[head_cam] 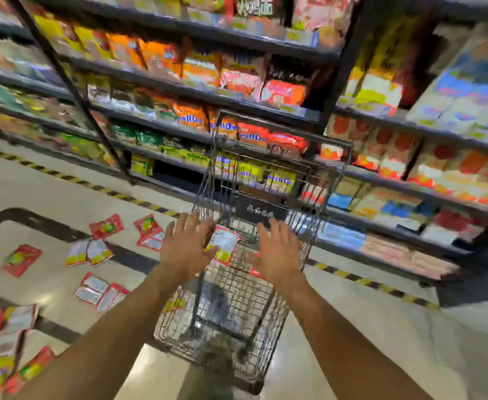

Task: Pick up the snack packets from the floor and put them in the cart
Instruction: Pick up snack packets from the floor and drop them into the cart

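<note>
The left hand [186, 246] and right hand [278, 252] are hovering over the shopping cart [237, 301], fingers spread wide and empty, as if dropping the snack packet [222, 245] lying inside between them, and bending down for the red packets [107, 226] on the floor [49, 194] is probably coming next.

We see cart [317, 180] before shelves [196, 93]; snack packets [92, 252] on floor [49, 197] to its L, one packet [222, 245] inside.

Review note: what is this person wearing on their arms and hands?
Nothing that shows. The left hand and right hand are gloveless; the left forearm and right forearm are bare to the frame's edge, no sleeves. No watch, bracelet or ring is visible, though blur could hide a thin one.
</note>
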The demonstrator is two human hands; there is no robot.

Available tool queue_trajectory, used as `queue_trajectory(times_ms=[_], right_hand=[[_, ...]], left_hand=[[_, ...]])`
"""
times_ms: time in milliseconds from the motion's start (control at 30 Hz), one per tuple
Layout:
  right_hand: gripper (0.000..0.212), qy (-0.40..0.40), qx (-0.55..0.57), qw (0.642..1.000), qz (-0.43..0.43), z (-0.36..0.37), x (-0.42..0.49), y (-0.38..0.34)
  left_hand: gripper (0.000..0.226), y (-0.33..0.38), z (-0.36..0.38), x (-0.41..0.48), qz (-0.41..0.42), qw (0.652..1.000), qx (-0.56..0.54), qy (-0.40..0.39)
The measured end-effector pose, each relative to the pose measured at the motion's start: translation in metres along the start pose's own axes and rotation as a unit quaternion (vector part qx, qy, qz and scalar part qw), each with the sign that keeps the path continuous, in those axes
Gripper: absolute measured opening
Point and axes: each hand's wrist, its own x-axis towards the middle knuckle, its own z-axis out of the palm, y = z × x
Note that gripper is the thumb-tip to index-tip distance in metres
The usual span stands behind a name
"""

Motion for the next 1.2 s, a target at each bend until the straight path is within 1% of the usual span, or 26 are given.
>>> queue_trajectory(times_ms=[100, 200, 333, 433, 500, 633, 733, 833, 933, 1000, 1200], right_hand=[[0.085, 0.025, -0.006, 0.999, -0.043, -0.029, -0.056, -0.027], [0.082, 0.046, -0.007, 0.995, -0.083, -0.053, -0.108, -0.058], [0.079, 0.069, -0.024, 0.984, -0.161, -0.071, -0.169, -0.111], [0.074, 0.073, -0.034, 0.972, -0.223, -0.071, -0.204, -0.162], [0.075, 0.067, -0.044, 0.963, -0.258, -0.066, -0.228, -0.202], [0.083, 0.058, -0.052, 0.938, -0.338, -0.048, -0.282, -0.291], [0.087, 0.055, -0.057, 0.91, -0.407, -0.027, -0.329, -0.364], [0.08, 0.057, -0.048, 0.889, -0.451, -0.004, -0.389, -0.434], [0.075, 0.045, -0.048, 0.874, -0.481, 0.027, -0.449, -0.5], [0.075, 0.027, -0.043, 0.865, -0.498, 0.049, -0.486, -0.54], [0.078, -0.025, -0.07, 0.839, -0.539, 0.106, -0.578, -0.627]], left_hand=[[0.081, -0.009, -0.031, -0.078, -0.039, 0.999, 0.01, 0.028], [0.08, -0.029, -0.052, -0.158, -0.073, 0.995, 0.006, 0.074], [0.083, -0.073, -0.063, -0.265, -0.146, 0.986, 0.01, 0.076], [0.084, -0.11, -0.063, -0.345, -0.205, 0.976, 0.013, 0.079], [0.082, -0.134, -0.059, -0.401, -0.248, 0.965, 0.008, 0.087], [0.081, -0.187, -0.042, -0.515, -0.341, 0.935, -0.009, 0.098], [0.083, -0.229, -0.022, -0.609, -0.41, 0.907, -0.025, 0.093], [0.085, -0.263, -0.002, -0.706, -0.46, 0.884, -0.019, 0.085], [0.085, -0.291, 0.023, -0.797, -0.49, 0.869, -0.028, 0.065], [0.088, -0.307, 0.04, -0.85, -0.508, 0.859, -0.033, 0.054], [0.08, -0.357, 0.087, -0.959, -0.555, 0.829, -0.054, 0.037]])
